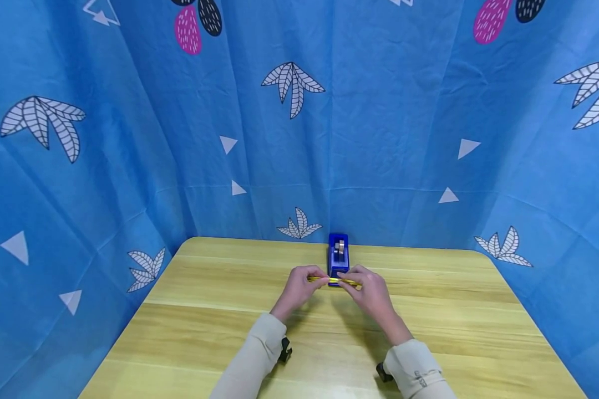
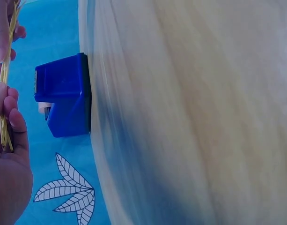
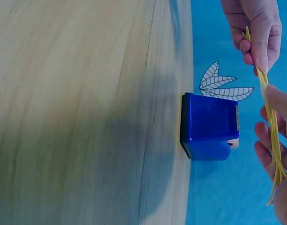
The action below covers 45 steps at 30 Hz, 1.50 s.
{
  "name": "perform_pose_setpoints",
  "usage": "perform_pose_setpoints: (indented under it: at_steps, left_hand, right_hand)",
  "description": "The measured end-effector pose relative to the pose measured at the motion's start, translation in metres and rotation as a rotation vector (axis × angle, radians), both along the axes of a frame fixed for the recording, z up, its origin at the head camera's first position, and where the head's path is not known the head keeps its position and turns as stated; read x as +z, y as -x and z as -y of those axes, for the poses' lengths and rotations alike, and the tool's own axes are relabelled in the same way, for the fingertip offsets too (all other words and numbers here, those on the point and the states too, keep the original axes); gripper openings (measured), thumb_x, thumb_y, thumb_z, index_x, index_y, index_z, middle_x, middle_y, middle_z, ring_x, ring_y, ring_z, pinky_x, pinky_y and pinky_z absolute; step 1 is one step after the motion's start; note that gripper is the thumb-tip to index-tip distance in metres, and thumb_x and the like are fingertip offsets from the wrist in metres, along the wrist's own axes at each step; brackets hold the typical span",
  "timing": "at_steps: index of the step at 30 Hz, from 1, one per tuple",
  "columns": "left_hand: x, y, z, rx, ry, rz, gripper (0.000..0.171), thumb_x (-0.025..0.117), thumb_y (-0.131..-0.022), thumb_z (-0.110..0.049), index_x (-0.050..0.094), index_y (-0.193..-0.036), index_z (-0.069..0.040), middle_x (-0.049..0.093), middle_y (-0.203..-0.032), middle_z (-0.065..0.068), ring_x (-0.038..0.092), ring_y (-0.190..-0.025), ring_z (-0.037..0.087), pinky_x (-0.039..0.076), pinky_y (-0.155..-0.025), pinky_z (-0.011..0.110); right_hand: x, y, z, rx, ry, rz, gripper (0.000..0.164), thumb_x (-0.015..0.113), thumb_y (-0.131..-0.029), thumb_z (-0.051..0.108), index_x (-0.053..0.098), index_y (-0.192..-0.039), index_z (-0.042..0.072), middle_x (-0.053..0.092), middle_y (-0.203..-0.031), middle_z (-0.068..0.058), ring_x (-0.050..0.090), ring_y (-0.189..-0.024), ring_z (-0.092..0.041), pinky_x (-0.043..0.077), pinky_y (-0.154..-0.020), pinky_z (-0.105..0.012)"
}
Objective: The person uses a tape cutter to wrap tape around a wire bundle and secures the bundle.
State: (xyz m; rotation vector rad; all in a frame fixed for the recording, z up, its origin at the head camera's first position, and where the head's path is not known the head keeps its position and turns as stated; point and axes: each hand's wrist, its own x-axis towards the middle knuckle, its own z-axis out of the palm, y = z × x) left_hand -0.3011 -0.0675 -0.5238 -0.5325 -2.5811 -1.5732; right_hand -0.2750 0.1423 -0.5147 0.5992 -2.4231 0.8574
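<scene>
A slim bundle of thin yellow strands runs crosswise between both hands, above the table. My left hand pinches one end between thumb and fingers. Toward the other end, the bundle is pinched by my right hand. Loose strand tips fan out past the fingers in the right wrist view, where the bundle looks long and narrow. Just beyond the hands stands a blue tape dispenser, apart from them. Its side shows in the left wrist view, where the dispenser appears turned on end.
The light wooden table reaches back to a blue patterned curtain, which hangs behind it and along both sides. The tape dispenser stands near the table's back edge. A dark strap piece shows at the left cuff.
</scene>
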Motion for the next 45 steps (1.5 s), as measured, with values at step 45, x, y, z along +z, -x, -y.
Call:
perform_pose_setpoints:
  at_steps: [45]
  left_hand:
    - [-0.002,-0.003,-0.001,-0.008,-0.037,-0.051,0.007,0.075,-0.096,-0.019,0.08,-0.094,-0.015,0.078,-0.094,-0.001,0.067,-0.089,0.012,0.057,-0.078,0.028]
  right_hand:
    - [0.009,0.011,0.001,0.018,-0.057,0.308,0.006,0.077,-0.094,0.021,0.08,-0.097,0.017,0.077,-0.101,0.0,0.071,-0.093,-0.019,0.06,-0.082,-0.041]
